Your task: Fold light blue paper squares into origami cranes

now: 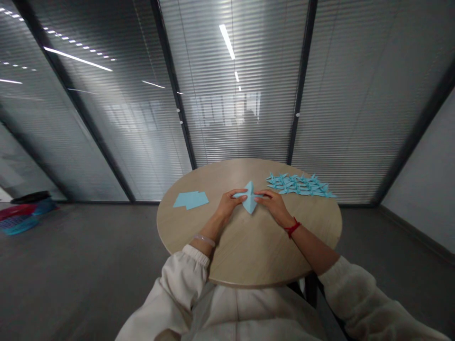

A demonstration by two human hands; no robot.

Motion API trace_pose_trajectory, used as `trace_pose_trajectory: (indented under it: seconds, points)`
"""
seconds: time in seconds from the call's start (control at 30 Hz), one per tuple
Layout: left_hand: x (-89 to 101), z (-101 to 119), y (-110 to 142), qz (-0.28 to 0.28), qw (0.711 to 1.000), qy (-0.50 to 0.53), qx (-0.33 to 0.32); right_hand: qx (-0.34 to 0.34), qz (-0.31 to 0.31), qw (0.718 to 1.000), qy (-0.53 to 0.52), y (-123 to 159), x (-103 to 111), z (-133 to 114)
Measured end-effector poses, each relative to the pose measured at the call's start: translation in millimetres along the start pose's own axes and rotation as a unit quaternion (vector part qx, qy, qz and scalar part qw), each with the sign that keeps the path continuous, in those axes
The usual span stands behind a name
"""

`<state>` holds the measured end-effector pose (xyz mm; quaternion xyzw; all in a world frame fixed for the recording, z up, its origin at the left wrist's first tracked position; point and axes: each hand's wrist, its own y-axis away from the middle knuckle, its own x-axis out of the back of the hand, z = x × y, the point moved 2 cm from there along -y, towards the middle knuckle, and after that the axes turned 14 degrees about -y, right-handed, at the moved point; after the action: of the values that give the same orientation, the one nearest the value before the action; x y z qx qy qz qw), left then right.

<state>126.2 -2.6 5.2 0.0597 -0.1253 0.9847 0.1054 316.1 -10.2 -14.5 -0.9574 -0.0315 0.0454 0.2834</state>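
Observation:
A light-blue folded paper crane (250, 199) is held up over the middle of the round table, its broad wings facing me and a narrow point sticking out on each side. My left hand (229, 203) pinches the left point between thumb and fingers. On the other side, my right hand (273, 203) is closed on the right point in the same way. Flat blue paper sheets (192, 199) lie overlapping to the left of my left hand. Beyond my right hand, several finished blue paper cranes (298, 184) sit in close rows.
The round wooden table (249, 265) stands against a glass partition with blinds (241, 118). On the floor at far left are red and blue plastic baskets (19, 220) and a black-rimmed one (31, 197). A white wall (426, 166) rises at the right.

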Motion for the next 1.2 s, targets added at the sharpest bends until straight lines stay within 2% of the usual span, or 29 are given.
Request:
trace_pose_trajectory:
  seconds: [0.13, 0.3, 0.4, 0.57, 0.77, 1.0, 1.2]
  points:
    - [-3.3, 2.0, 2.3, -0.021, 1.000, 0.001, 0.016, 0.035, 0.007, 0.999, 0.014, -0.7, -0.4, 0.2]
    - [-4.9, 2.4, 3.8, -0.028, 1.000, 0.002, 0.004, 0.016, -0.005, 1.000, -0.014, -0.5, -1.9, 5.2]
    - [-3.5, -0.1, 2.7, -0.013, 1.000, -0.022, -0.007, 0.016, -0.015, 0.999, -0.029, 0.0, -3.5, 4.6]
    - [1.3, 1.8, 0.3, 0.045, 0.990, -0.114, -0.073, 0.028, -0.023, 0.999, -0.001, 1.5, -6.5, -4.2]
    - [-0.6, 7.3, 0.8, 0.050, 0.971, -0.177, -0.153, 0.020, -0.036, 0.999, 0.020, 2.8, -9.1, -9.2]
    - [-5.1, 12.4, 7.4, 0.038, 0.954, -0.252, -0.161, 0.001, -0.035, 0.999, 0.006, 1.3, -8.5, -4.6]
    - [-3.1, 8.5, 2.4, 0.011, 0.957, -0.252, -0.142, -0.017, -0.069, 0.997, -0.010, 1.7, -9.5, -5.2]
